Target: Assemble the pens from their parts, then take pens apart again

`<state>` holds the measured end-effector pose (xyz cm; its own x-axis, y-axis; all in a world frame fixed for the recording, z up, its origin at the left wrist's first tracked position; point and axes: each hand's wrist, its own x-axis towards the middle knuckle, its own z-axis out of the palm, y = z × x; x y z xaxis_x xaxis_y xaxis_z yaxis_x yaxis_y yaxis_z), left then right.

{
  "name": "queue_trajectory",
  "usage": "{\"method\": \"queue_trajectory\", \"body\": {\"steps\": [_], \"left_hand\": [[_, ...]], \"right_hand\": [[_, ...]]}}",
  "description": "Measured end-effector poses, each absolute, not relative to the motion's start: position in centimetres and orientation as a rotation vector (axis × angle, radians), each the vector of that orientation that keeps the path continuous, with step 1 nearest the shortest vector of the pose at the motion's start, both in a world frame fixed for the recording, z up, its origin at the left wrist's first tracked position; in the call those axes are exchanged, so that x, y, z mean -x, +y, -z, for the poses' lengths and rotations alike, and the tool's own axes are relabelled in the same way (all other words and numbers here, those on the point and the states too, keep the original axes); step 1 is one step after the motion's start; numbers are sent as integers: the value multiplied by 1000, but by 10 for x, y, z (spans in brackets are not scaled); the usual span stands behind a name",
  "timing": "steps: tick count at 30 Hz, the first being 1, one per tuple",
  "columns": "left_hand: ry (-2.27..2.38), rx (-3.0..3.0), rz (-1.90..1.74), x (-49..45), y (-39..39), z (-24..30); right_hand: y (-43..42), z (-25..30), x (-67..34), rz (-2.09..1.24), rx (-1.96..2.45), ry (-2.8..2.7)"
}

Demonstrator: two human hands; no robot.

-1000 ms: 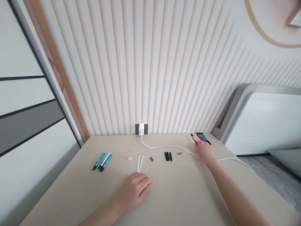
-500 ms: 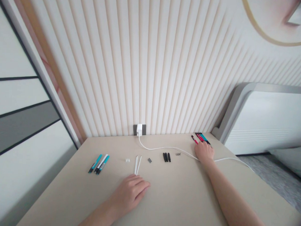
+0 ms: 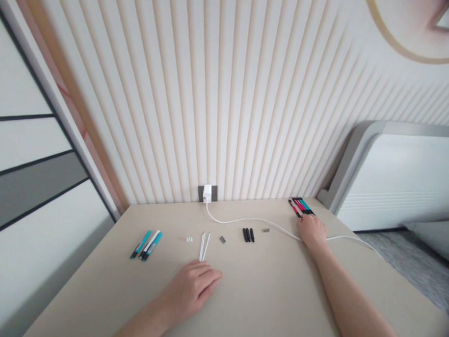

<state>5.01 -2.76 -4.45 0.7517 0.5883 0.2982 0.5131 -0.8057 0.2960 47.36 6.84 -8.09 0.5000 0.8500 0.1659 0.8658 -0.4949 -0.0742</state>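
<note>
Note red pen point(image 3: 295, 209) at far right of worktop point(image 3: 264, 288), just left of other pens point(image 3: 303, 205), near end at right hand point(image 3: 312, 231); cannot tell opening or grip. See left hand point(image 3: 193, 284) palm-down, fingers loosely bent, by white sticks point(image 3: 201, 246); cannot tell what, if anything, held.

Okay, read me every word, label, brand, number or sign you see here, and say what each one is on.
No text can be read.
Teal and white pen barrels at left: label-like marks, too small and blurred.
Red-and-black pen at the right hand: any print is too small.
White charger: a faint grey mark, too indistinct to read.
</note>
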Motion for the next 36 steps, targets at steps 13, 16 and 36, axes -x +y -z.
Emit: {"method": "queue_trajectory", "body": {"steps": [13,16,36], "left_hand": [[858,-2739,-607,-51,-28,47],[854,-2740,-612,-51,-28,45],[1065,-2706,-622,-50,-24,44]], "right_hand": [[78,85,-484,185,2621,-1362],[76,85,-484,196,2611,-1368],[44,51,-407,596,1883,-1800]]}}
